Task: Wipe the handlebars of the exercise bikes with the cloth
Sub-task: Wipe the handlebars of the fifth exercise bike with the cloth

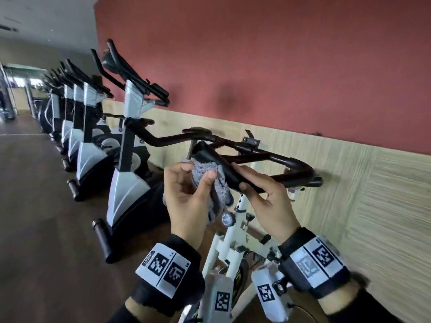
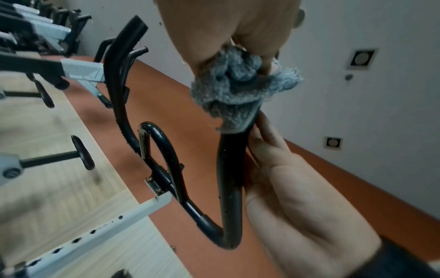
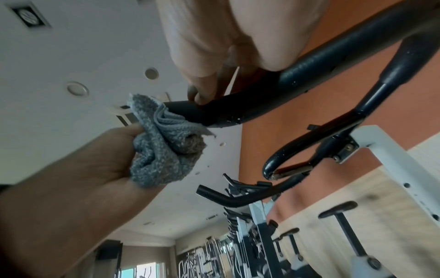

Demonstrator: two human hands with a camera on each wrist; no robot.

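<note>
The black handlebar (image 1: 291, 164) of a white exercise bike curves from the wall side toward me and ends in a straight grip. My left hand (image 1: 196, 180) holds a bunched grey cloth (image 1: 220, 194) against the near end of that grip, thumb on top. My right hand (image 1: 240, 177) pinches the same grip just behind the cloth, with the thumb below and the fingers over it. In the left wrist view the cloth (image 2: 238, 88) covers the end of the bar (image 2: 228, 178). In the right wrist view the cloth (image 3: 164, 146) touches the bar's tip (image 3: 309, 75).
The bike's white frame (image 1: 224, 248) and its round knob (image 1: 227, 219) stand right below my hands. A row of grey and black exercise bikes (image 1: 126, 183) runs off to the left along the red and wood-panelled wall (image 1: 349, 206). Brown floor (image 1: 46, 229) lies to the left.
</note>
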